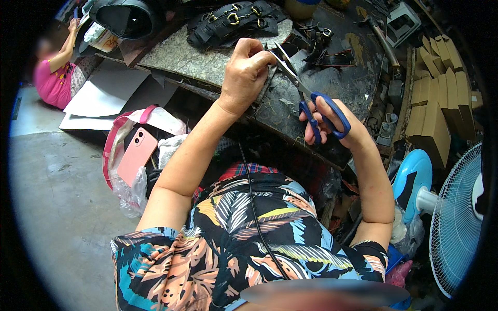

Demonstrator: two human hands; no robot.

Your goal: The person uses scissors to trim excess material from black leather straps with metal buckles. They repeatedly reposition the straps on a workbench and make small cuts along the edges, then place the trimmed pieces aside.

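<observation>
Scissors [306,98] with blue handles sit in the right hand [332,124] — fingers threaded through the loops, the metal blades parted and pointing up toward the left hand [246,72]. That left hand is curled narrow, its fingertips pinched together right at the blade tips; whatever thin piece it may be gripping there is too small to tell. Both hands hover over the dark worn workbench [358,78], which serves as the landmark for everything else. At the far side of the workbench lies a heap of black straps with brass buckles [236,20], and a few loose strap pieces [319,44] lie just right of it. Right of the workbench stand stacked tan cardboard boxes [433,98], and below them a white fan [456,217]. Left of the workbench, lower down, a pink phone [137,155] rests on a pink-trimmed bag [122,135] — beyond it, white sheets [106,96] lie on the floor near a seated person in pink [52,72].
</observation>
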